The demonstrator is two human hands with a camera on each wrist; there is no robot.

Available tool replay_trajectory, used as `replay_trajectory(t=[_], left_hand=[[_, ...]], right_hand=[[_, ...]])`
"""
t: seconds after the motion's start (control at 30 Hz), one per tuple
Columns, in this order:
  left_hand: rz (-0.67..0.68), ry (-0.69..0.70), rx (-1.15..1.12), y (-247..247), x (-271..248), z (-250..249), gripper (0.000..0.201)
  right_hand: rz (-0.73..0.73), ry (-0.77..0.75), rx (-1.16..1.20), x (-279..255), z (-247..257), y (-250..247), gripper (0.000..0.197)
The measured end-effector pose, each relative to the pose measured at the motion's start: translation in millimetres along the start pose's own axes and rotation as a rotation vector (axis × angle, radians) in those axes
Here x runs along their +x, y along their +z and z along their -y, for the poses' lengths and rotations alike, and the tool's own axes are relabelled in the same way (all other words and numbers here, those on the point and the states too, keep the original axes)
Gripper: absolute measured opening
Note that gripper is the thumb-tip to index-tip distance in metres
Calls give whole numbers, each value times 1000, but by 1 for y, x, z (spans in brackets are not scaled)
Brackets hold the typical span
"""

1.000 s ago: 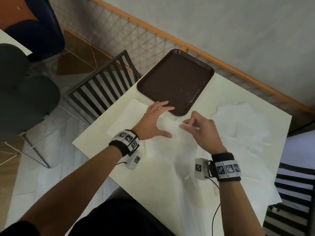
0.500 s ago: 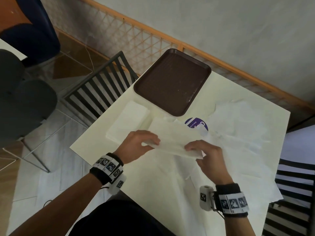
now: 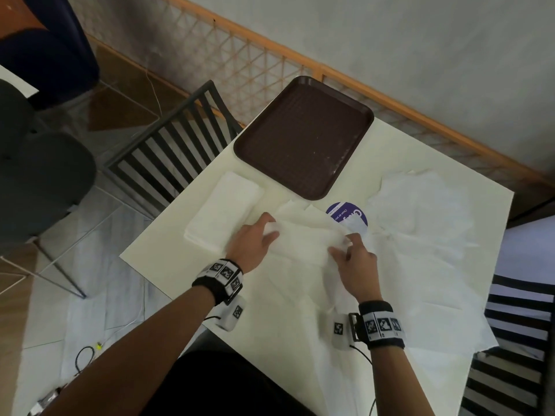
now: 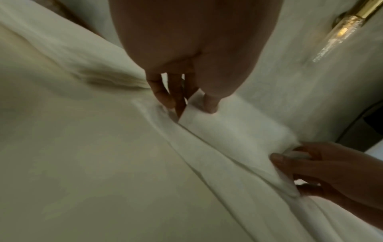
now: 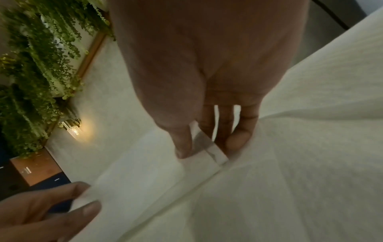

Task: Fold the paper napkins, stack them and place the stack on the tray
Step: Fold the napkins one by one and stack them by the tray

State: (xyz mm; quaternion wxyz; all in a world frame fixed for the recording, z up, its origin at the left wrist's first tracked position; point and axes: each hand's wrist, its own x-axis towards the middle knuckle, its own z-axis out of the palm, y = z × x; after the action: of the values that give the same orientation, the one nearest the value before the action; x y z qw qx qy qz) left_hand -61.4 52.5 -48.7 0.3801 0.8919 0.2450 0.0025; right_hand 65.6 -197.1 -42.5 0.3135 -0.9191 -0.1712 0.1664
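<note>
- Head view: your left hand (image 3: 255, 241) and right hand (image 3: 354, 259) now pinch the napkin's (image 3: 303, 238) ends, halved since a second ago.
- Folded stack (image 3: 223, 214) awaits; tray (image 3: 303, 139) bare.

Napkin stack (image 3: 223, 213) left of held napkin (image 3: 303, 241), tray (image 3: 303, 136) behind.

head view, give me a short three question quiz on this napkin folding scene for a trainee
1. True or false: the dark brown plastic tray already holds napkins.
2. Which hand's grip is on the half-folded white paper napkin? A) left hand only B) right hand only C) both
3. Fill in: the flat stack of folded white napkins lies on the cream table, to the ____ of the left hand in the head view.

Key: 1 false; 2 C; 3 left
</note>
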Motion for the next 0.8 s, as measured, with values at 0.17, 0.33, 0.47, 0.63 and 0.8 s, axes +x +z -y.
replay_trajectory(t=[0.17, 0.33, 0.47, 0.63, 0.8], left_hand=[[-24, -79, 17, 7, 3, -7, 58], [57, -60, -111, -1, -6, 1, 93], [31, -41, -211, -11, -7, 0, 70], [-108, -68, -315, -10, 2, 6, 41], [-170, -4, -337, -25, 5, -1, 15]], right_hand=[[-63, 129, -55, -3, 0, 15, 38], [-169, 112, 55, -7, 0, 14, 22], [-190, 134, 172, -14, -5, 8, 17], [-204, 173, 246, -21, -8, 2, 13], [-357, 177, 298, -23, -7, -23, 15]])
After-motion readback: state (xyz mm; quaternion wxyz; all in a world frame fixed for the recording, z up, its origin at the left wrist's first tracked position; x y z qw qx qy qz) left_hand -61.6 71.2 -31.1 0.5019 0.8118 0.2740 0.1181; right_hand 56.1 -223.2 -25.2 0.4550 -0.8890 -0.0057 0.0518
